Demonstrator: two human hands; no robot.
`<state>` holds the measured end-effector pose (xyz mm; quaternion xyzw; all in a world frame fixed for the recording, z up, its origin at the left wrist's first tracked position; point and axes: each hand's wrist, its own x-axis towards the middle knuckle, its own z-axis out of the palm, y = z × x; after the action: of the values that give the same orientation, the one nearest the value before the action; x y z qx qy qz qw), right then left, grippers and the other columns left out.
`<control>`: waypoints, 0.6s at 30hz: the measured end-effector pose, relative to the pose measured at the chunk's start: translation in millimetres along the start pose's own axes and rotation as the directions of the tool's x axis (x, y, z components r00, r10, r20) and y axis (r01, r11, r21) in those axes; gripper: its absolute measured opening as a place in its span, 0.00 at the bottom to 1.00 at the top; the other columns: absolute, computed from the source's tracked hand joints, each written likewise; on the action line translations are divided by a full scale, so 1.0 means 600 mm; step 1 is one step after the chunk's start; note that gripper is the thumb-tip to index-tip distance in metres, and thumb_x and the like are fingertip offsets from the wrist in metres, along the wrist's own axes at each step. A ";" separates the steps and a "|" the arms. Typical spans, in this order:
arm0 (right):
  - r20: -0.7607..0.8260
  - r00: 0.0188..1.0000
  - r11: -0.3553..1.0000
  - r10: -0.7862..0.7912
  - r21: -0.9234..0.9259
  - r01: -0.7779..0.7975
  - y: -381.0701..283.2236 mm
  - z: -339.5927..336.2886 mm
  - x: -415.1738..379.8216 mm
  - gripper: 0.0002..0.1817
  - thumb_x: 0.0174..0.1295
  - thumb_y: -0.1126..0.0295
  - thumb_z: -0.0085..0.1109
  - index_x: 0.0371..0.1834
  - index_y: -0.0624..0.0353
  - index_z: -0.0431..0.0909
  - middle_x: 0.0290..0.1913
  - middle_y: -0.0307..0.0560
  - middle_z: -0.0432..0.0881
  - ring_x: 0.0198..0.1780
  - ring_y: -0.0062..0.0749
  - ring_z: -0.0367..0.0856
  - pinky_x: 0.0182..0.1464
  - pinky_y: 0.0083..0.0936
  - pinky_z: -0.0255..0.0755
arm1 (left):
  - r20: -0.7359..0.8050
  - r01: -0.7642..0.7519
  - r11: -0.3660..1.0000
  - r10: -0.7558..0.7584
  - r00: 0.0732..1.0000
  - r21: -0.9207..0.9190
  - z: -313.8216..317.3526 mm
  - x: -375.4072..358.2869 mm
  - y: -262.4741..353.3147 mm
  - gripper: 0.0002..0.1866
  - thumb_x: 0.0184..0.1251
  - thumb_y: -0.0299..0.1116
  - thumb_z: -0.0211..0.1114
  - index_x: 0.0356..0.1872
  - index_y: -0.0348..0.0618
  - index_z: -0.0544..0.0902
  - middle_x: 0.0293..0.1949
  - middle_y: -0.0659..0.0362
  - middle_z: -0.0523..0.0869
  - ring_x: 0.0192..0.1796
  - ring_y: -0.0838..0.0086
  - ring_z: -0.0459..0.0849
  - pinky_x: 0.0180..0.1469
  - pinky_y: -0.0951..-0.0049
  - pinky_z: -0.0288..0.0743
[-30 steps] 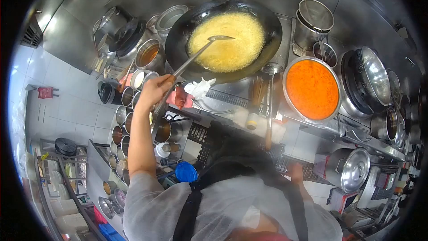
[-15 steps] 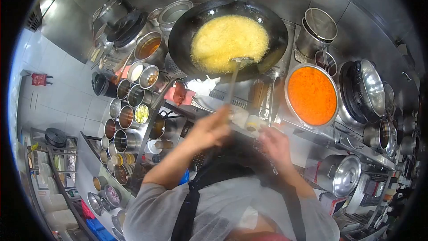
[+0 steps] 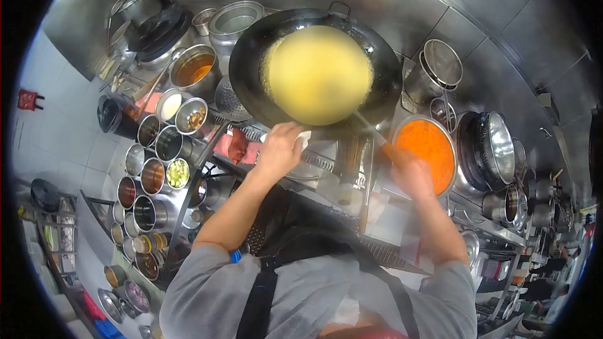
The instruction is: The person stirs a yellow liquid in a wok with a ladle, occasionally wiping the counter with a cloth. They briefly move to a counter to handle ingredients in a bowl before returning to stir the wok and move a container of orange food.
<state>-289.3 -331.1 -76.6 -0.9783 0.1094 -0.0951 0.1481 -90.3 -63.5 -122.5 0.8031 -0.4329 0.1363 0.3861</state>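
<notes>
A large black wok [image 3: 248, 81] holds a yellow mass, blurred in this view. My left hand [image 3: 281, 150] is closed on a white cloth [image 3: 304, 139] right at the wok's near-left rim. With its fingers wrapped round the wooden grip, my right hand [image 3: 413, 174] holds a long-handled wok utensil [image 3: 375, 133] slanting up and left into the wok. The utensil's head is hidden in the yellow mass. Beside my right hand stands a wide metal pot of orange food [image 3: 424, 143], partly behind my wrist.
Several small metal pots, one with chopped green pieces [image 3: 178, 174], stand on the left counter. A pot of brown liquid [image 3: 196, 70] is left of the wok. On the right are a mesh strainer [image 3: 442, 63] and stacked metal bowls [image 3: 499, 147].
The utensil has passed from my left hand to my right, its handle now slanting right. My left hand has moved up to the wok rim and taken hold of the white cloth.
</notes>
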 end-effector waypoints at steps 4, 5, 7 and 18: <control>0.070 0.997 0.995 0.019 -0.096 -0.012 -0.009 0.070 0.068 0.22 0.60 0.70 0.56 0.59 0.50 0.73 0.41 0.56 0.81 0.39 0.58 0.83 0.41 0.50 0.77 | 0.135 -0.054 0.997 0.045 0.990 0.061 0.003 -0.040 -0.062 0.11 0.61 0.29 0.63 0.43 0.36 0.82 0.37 0.49 0.83 0.43 0.52 0.80 0.52 0.56 0.72; 0.077 0.997 0.995 0.014 -0.099 -0.007 -0.012 0.088 0.084 0.22 0.60 0.70 0.56 0.59 0.50 0.73 0.41 0.56 0.81 0.39 0.58 0.83 0.41 0.50 0.77 | 0.132 -0.046 0.997 0.038 0.991 0.060 0.011 -0.045 -0.073 0.11 0.61 0.29 0.63 0.43 0.36 0.82 0.37 0.49 0.83 0.43 0.52 0.80 0.52 0.56 0.72; 0.115 0.986 0.983 0.119 -0.155 -0.100 -0.038 0.115 0.114 0.24 0.61 0.70 0.55 0.63 0.50 0.69 0.42 0.60 0.80 0.39 0.61 0.82 0.42 0.52 0.77 | 0.066 -0.062 0.993 0.069 0.995 -0.097 0.016 -0.049 -0.082 0.11 0.61 0.28 0.67 0.43 0.35 0.83 0.39 0.50 0.84 0.43 0.54 0.80 0.49 0.55 0.74; -0.081 0.976 0.967 0.204 -0.140 -0.214 -0.025 0.168 0.253 0.15 0.65 0.70 0.51 0.56 0.51 0.70 0.37 0.65 0.80 0.40 0.65 0.82 0.43 0.56 0.76 | 0.049 -0.031 0.983 0.040 0.998 -0.178 0.019 -0.050 -0.087 0.12 0.57 0.27 0.69 0.42 0.35 0.82 0.38 0.52 0.82 0.44 0.56 0.79 0.54 0.55 0.72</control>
<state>-118.9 -326.7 -143.0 -0.9659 0.2236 -0.1027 0.0807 -67.4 -37.1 -172.8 0.7610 -0.4675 0.0828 0.4421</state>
